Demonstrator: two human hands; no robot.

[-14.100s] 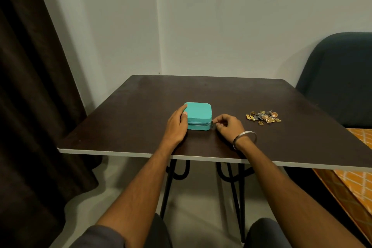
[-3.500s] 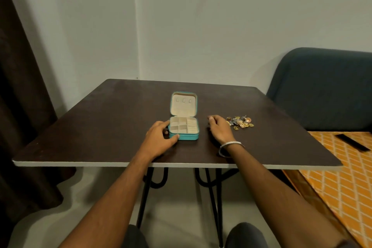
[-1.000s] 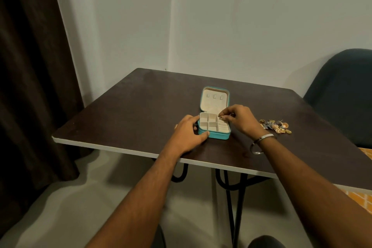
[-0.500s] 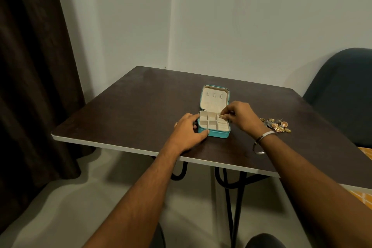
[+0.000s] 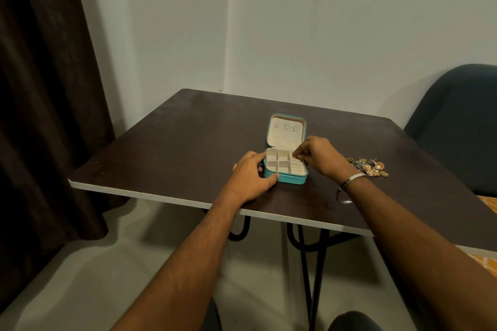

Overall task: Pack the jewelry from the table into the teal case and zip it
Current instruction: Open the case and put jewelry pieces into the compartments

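- Teal case (image 5: 285, 166): lid now open; packing begun.
- Right hand (image 5: 317, 154), arrived from pile (image 5: 368, 166), fingers (image 5: 297, 154) pinching small piece over case's right compartments.
- Left hand (image 5: 250, 179) fingers wrap case's left side.

Matt dark wood-look table (image 5: 188, 142), teal case (image 5: 289, 184) with pale velvety lining, shiny metal jewelry (image 5: 369, 166)

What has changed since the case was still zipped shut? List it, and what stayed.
The teal case now lies open, lid back. The right hand went from the zipper to the jewelry pile and now pinches a small piece over the case's right compartments. The left hand still steadies the case. The pile stays on the table.
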